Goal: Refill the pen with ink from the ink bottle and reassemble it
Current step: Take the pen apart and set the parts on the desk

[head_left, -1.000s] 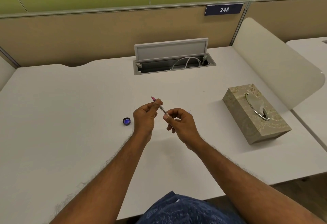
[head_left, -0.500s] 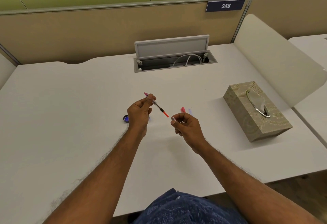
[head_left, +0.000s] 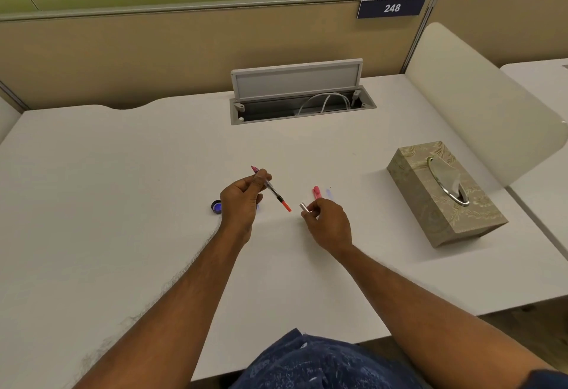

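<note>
Red-tipped and bare, the pen's inner section [head_left: 272,189] is pinched in your left hand [head_left: 239,201], held above the tabletop [head_left: 123,204]. Your right hand [head_left: 327,222] grips the silver barrel piece [head_left: 304,206]. The pen is apart; the ink bottle [head_left: 216,206] sits open just beside your left hand. Filling and reassembly look still ahead.

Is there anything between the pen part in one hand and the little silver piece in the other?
Nothing visible. The pen section in the left hand and the silver piece in the right hand are apart, with only bare desk showing below the gap.
</note>
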